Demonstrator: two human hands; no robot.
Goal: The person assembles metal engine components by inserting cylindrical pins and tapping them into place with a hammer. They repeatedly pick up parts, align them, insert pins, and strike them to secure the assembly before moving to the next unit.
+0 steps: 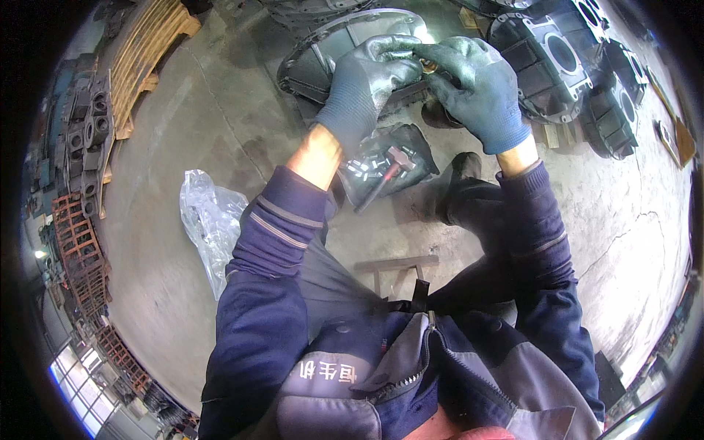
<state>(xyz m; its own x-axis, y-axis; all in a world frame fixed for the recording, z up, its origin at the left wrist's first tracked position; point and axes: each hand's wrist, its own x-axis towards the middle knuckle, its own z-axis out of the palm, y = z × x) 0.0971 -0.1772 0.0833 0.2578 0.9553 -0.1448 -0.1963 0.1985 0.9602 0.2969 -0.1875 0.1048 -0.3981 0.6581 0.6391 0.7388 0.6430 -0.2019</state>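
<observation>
Presently: brassy piece (429, 66), apparently worked between left hand (368, 82) and right hand (477, 92).
Grip: both narrow, holding it; next move likely calls for steadiness.

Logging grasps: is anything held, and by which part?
A small brass-coloured piece seems held between the left hand and right hand; its gripped part is hidden, so can't be told.

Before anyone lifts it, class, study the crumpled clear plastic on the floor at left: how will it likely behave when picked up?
The clear plastic would probably flop and fold, since it lies in loose wrinkles. It is likely light, looking thin and see-through. Its glossy surface may be slippery.
</observation>
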